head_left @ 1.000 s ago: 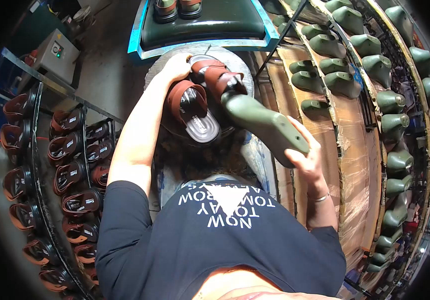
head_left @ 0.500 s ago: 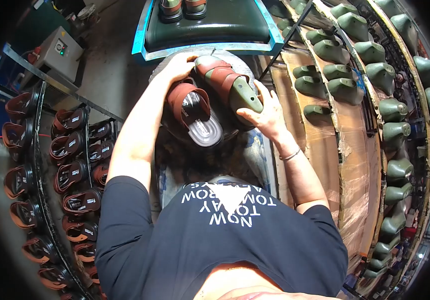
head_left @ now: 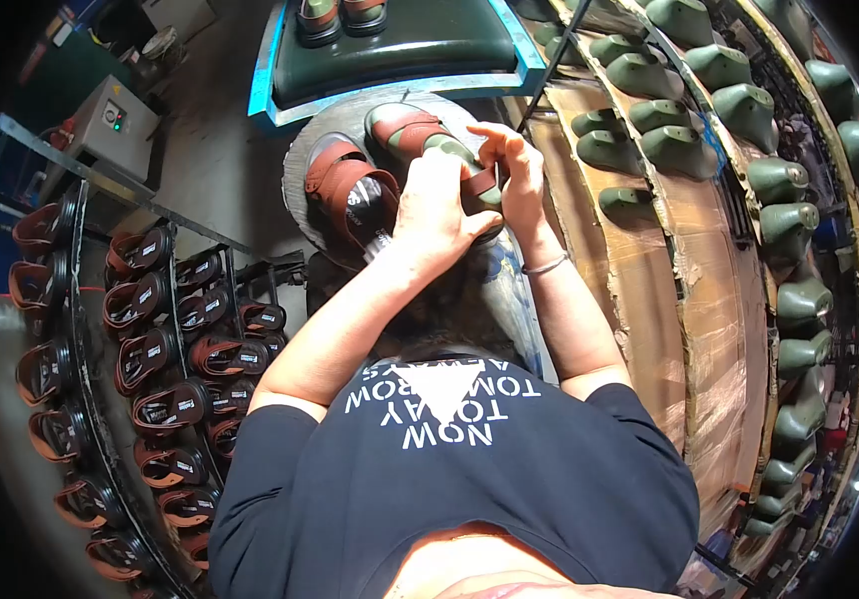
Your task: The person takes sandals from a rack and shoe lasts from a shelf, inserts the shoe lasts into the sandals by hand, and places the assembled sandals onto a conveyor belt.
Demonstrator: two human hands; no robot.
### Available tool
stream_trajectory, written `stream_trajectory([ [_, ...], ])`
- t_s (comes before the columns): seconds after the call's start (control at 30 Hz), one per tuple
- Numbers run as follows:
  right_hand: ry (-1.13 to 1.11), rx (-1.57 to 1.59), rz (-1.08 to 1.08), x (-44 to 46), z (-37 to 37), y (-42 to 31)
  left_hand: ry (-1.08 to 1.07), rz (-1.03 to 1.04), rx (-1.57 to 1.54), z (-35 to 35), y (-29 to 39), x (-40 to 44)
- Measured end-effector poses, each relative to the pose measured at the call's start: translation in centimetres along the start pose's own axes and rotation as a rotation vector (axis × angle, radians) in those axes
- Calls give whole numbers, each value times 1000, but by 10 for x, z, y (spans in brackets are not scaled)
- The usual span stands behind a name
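Brown strap sandal (head_left: pixel 418 138), upper centre, seemed supple over its stiff shoe last (head_left: pixel 446 146), best gripped heelward; left hand (head_left: pixel 434 208) fingers clasped it, right hand (head_left: pixel 519 185) grip unclear.

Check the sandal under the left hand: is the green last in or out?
In. The green last shows between the brown straps of the sandal; the left hand hides part of it.

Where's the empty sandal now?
In the head view, the empty sandal sits on the round stand, left of the filled sandal and the left hand.
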State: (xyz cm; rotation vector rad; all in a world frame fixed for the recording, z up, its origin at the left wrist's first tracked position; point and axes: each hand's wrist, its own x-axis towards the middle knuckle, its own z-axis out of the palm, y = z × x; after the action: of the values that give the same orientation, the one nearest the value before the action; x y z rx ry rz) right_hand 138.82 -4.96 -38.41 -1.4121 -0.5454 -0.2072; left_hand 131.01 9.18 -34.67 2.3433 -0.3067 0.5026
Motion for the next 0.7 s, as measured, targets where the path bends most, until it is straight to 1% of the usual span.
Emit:
stream_trajectory([
  [0.07,54,21,-8,-4,1,-7,-1,20,-18,14,2,-9],
  [0.13,90,29,-6,-11,-5,-7,78,100,-13,23,7,-16],
  [0.17,109,58,11,-16,-8,-3,66,108,-18,27,8,-20],
  [0.23,153,123,20,-23,-12,6,145,220,64,34,9,-27],
  [0.37,222,161,-8,-26,-6,4,181,286,57,41,7,-32],
  [0.43,268,217,-2,-21,-2,6,192,278,73,45,3,-33],
  [0.5,336,263,50,-15,3,10,186,291,98,45,-4,-34],
  [0.57,298,230,2,-17,1,9,169,295,95,43,-11,-38],
  [0.6,291,211,33,-18,-3,8,177,291,98,41,-10,-38],
  [0.63,318,291,10,-24,-7,6,177,289,90,41,-9,-39],
  [0.67,475,117,-33,-30,-17,9,118,261,82,36,-13,-42],
  [0.7,624,-64,-78,-36,-32,17,79,277,108,26,-8,-47],
])
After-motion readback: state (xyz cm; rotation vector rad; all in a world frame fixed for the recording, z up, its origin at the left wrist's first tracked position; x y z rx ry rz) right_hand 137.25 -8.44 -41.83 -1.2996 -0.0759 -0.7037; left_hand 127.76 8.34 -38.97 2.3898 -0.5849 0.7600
